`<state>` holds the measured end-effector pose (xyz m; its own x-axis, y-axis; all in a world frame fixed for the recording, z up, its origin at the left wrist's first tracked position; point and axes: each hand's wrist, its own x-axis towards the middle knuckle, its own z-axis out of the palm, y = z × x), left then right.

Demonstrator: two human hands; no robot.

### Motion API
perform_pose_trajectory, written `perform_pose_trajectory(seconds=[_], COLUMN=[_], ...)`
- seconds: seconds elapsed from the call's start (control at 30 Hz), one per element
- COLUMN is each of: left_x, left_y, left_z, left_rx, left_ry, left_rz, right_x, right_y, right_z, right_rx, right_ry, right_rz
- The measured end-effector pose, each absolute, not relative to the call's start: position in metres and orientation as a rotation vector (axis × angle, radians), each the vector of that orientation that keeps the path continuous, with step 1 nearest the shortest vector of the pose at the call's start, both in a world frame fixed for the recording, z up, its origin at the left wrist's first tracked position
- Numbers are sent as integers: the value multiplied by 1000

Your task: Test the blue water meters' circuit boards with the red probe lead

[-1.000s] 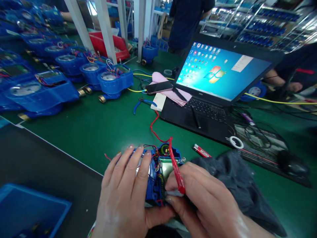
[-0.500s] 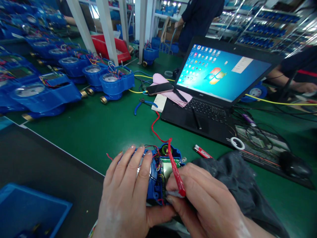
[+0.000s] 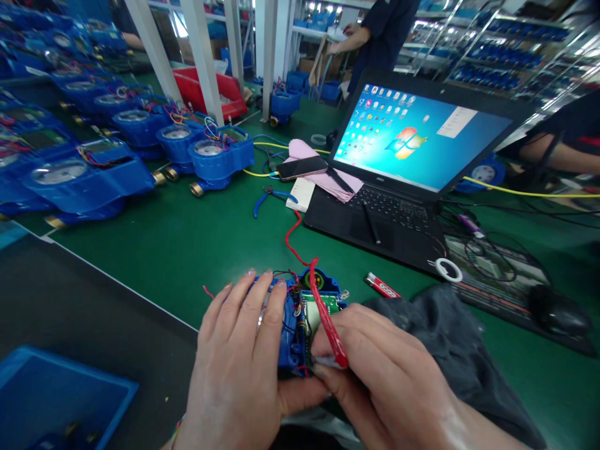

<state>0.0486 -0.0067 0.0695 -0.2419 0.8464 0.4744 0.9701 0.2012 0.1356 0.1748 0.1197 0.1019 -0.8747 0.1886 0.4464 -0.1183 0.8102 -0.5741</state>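
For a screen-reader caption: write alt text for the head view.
Left hand steadies an opened blue meter on a green bench while the right hand holds a red probe to its circuit board; open laptop behind.

Red probe (image 3: 327,325) tilted further left

green mat (image 3: 187,250) open, laptop (image 3: 403,181) blocks right
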Motion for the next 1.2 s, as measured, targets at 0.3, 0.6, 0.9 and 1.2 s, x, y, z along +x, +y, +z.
perform_pose_trajectory(seconds=[0.3,0.6,0.9,1.2], left_x=[55,52,52,51], left_y=[-9,-21,-22,-21], left_z=[75,84,86,84], left_rx=[-1694,-1858,-1887,-1884], left_ry=[-2263,-2330,-2339,-2294], left_rz=[-628,-658,-742,-757], right_x=[177,178,176,173], right_y=[120,117,118,119], right_z=[108,108,114,115], right_rx=[-118,-109,-129,-130], right_ry=[-2564,-2589,-2572,-2575], right_rz=[827,837,850,860])
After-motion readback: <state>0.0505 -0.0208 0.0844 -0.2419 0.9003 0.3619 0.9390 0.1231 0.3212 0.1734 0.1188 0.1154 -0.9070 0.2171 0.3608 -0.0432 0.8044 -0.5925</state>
